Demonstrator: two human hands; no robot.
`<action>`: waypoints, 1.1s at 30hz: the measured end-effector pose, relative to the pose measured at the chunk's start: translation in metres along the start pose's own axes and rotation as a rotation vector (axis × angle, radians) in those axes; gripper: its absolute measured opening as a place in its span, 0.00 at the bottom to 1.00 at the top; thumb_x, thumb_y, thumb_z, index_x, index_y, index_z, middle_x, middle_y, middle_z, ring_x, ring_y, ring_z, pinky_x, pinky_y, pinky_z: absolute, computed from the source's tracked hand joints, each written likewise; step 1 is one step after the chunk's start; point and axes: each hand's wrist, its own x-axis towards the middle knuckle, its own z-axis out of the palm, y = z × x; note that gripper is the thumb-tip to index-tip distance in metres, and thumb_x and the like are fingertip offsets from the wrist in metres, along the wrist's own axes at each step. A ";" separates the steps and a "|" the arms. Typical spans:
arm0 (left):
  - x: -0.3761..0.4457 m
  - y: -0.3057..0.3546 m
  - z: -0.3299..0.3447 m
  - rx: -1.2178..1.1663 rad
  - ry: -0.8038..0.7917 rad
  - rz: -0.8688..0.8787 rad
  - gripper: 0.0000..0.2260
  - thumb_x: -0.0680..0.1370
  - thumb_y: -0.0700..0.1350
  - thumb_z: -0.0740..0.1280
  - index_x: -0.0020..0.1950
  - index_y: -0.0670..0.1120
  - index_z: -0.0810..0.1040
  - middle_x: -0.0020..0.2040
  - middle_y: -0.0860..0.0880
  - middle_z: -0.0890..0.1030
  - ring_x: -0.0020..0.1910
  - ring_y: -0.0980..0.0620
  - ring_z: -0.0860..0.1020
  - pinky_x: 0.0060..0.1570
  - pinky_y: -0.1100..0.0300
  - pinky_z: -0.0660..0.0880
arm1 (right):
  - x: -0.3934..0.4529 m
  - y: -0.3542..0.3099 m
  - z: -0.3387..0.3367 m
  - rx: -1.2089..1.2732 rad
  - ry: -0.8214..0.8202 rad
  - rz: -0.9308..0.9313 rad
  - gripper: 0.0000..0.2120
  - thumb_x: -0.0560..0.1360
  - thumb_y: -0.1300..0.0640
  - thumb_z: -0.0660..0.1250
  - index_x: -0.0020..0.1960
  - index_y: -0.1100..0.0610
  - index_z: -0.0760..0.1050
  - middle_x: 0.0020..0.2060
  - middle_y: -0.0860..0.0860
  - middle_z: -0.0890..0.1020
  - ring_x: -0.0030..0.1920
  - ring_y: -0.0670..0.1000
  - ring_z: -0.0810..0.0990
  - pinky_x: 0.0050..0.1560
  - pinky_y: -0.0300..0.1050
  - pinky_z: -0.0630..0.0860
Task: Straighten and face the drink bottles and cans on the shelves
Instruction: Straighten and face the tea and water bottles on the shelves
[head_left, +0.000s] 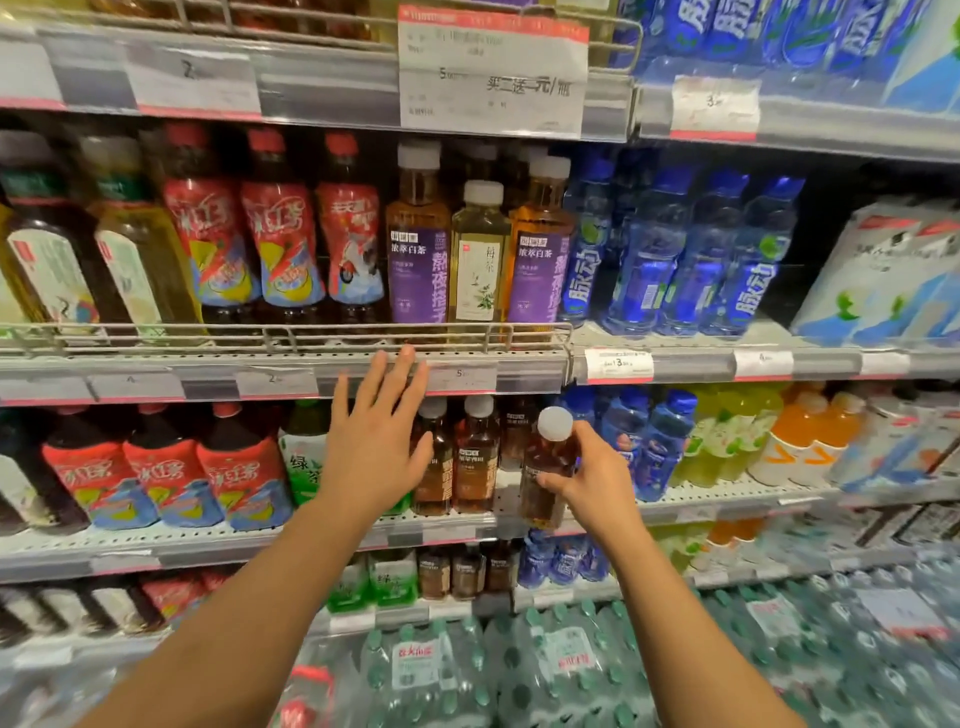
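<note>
Left hand (376, 441) flat, fingers spread, holding nothing, hovering left of the tea bottle (545, 467) and in front of its two shelved neighbours (457, 457). Right hand (592, 480) pinches the tea bottle at the shelf edge (675, 501), tilted. The risk, I'd say: that light pinch slips, or the base catches the lip and topples the neighbours.

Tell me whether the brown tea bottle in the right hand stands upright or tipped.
Tipped: the brown tea bottle, gripped by the right hand, leans cap-right off the shelf edge.
</note>
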 end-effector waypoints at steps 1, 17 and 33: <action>0.000 0.000 0.002 -0.007 0.007 -0.001 0.36 0.80 0.59 0.59 0.84 0.50 0.49 0.84 0.50 0.46 0.82 0.46 0.44 0.77 0.34 0.53 | 0.006 0.001 0.005 -0.004 -0.006 -0.004 0.29 0.66 0.54 0.82 0.63 0.50 0.73 0.54 0.48 0.82 0.54 0.53 0.80 0.53 0.54 0.78; 0.001 0.000 0.017 -0.012 0.071 -0.002 0.38 0.76 0.56 0.64 0.83 0.50 0.53 0.84 0.50 0.49 0.82 0.45 0.45 0.76 0.32 0.52 | 0.060 0.008 0.042 -0.051 -0.158 0.037 0.31 0.70 0.49 0.78 0.69 0.55 0.71 0.60 0.56 0.77 0.62 0.59 0.76 0.55 0.50 0.72; 0.000 0.001 0.015 0.016 0.053 -0.019 0.38 0.76 0.56 0.63 0.83 0.52 0.52 0.84 0.52 0.47 0.82 0.46 0.45 0.76 0.34 0.54 | 0.080 -0.024 0.034 -0.309 0.004 0.128 0.22 0.76 0.40 0.71 0.50 0.60 0.79 0.47 0.58 0.84 0.50 0.61 0.82 0.41 0.48 0.70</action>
